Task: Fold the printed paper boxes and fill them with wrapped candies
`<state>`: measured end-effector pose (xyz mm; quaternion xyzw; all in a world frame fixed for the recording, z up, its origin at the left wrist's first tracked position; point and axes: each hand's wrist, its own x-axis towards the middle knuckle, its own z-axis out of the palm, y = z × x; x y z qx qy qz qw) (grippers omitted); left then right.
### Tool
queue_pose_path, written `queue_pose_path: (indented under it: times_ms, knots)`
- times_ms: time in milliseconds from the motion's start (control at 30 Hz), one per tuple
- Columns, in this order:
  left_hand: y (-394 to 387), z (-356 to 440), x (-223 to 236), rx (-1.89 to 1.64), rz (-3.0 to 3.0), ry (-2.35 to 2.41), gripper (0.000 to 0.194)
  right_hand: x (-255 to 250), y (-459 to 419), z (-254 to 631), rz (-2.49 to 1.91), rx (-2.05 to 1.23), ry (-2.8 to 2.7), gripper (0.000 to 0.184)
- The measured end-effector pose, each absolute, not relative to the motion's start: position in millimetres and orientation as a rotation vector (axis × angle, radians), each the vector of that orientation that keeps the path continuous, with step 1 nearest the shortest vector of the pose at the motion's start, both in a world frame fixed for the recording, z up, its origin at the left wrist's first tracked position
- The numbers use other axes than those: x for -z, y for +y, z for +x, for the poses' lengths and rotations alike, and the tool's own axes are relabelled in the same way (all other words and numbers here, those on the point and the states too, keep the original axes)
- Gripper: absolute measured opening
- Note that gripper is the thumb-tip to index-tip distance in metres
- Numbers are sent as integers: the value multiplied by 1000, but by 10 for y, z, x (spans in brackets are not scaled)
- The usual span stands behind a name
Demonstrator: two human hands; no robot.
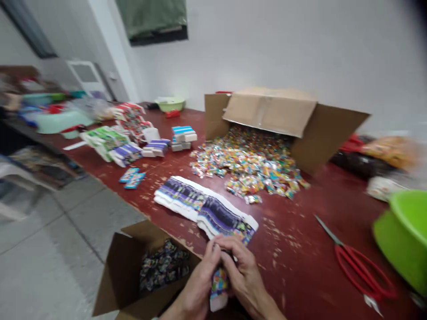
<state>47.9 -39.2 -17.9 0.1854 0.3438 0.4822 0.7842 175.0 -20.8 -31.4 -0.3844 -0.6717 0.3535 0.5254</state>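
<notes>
A small printed carton [219, 284], colourful with a white end flap, is held between both hands near the table's front edge. My left hand [200, 280] wraps its left side. My right hand [242, 271] closes round the other side, thumbs meeting at the top, and the fingers hide much of the carton. Just beyond lies a fanned stack of flat purple cartons [207, 202]. Behind it, a heap of small wrapped candies [250, 162] spills from a big cardboard box [270, 111] lying on its side.
Red-handled scissors [360, 266] and a green basin [405, 235] are at right. Below the table edge stands an open cardboard box [133, 271] holding dark wrapped pieces. Stacked cartons [110, 144], blue packets [132, 178] and a pale green bowl [170, 104] sit further left.
</notes>
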Motion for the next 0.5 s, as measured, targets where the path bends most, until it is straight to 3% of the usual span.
queue_pose_path:
  times_ms: [200,300,433,500]
  knots:
    - [-365,224,123,-765,506,906,56,139,252,2132,-1061,-933,-1795,28]
    - [-428,36,196,-769,480,967,49,238,729,2523,-1509,-412,-1812,30]
    - [-520,-404,375,-844,607,1097,62,508,1184,2811,-1657,-258,-1771,28]
    - [-578,-676,433,-719,819,1208,64,642,1244,2865,-1668,-220,-1826,25]
